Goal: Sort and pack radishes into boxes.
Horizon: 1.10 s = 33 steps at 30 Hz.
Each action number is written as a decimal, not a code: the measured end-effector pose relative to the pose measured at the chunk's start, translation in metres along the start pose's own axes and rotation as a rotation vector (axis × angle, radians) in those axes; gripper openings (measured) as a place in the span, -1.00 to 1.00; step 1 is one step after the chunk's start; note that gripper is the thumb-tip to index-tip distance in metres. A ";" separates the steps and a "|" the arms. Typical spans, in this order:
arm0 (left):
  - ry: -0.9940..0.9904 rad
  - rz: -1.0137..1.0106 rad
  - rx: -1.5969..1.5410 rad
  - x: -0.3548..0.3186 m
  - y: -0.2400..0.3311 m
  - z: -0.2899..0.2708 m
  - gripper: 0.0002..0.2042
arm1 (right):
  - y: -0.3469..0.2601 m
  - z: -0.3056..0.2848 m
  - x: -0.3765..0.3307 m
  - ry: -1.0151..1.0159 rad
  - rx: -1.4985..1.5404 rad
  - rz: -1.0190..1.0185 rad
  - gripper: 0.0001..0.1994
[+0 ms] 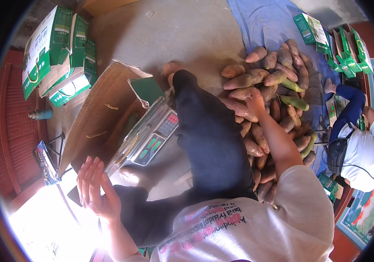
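Observation:
My right hand (255,105) reaches into a pile of reddish sweet potatoes (260,139) on the right, its fingers closed round a pinkish sweet potato (235,106). Part of that one is hidden by the hand. My left hand (96,190) is raised on the left, palm turned inward and fingers stretched out, holding nothing. Just beyond it stands an open cardboard box (92,124), its brown inside facing me. Beside the box is a digital scale (155,139) with a green display and a keypad, near my left knee.
Stacked green and white cartons (58,52) stand at the far left. A blue sheet (261,22) lies under the pile. Several long green pieces (294,102) are among the sweet potatoes. Another person (357,139) is at the right, near more green cartons (348,48). Bright light washes out the lower left.

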<state>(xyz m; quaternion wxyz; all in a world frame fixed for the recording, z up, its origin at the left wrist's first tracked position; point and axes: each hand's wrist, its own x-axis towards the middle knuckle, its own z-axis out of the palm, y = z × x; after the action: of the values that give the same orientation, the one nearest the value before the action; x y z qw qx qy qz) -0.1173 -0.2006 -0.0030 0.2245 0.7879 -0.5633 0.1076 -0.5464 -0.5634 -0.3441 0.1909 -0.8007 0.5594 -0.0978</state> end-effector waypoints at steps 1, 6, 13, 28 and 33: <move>-0.007 -0.007 0.016 0.001 0.000 -0.001 -0.83 | -0.003 0.000 0.017 -0.042 -0.051 0.018 -0.46; -0.009 0.010 0.059 0.008 -0.003 0.003 -0.85 | 0.021 0.024 0.095 -0.160 -0.171 0.030 -0.24; 0.052 -0.040 0.114 0.007 -0.018 -0.003 -0.85 | -0.030 0.026 0.103 -0.453 -0.492 0.183 -0.15; 0.217 -0.030 0.003 -0.007 -0.041 -0.030 -0.87 | -0.033 0.006 0.012 -0.120 -0.689 -0.110 -0.61; 0.494 0.086 -0.108 -0.004 -0.065 -0.025 -0.94 | 0.037 -0.096 0.058 0.066 -0.476 -0.345 -0.72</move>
<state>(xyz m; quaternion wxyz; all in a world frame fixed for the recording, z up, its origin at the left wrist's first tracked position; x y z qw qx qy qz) -0.0559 -0.1681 0.0022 0.3921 0.6999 -0.5292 0.2761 -0.5929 -0.6477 -0.2759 -0.0400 -0.9025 0.4283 -0.0210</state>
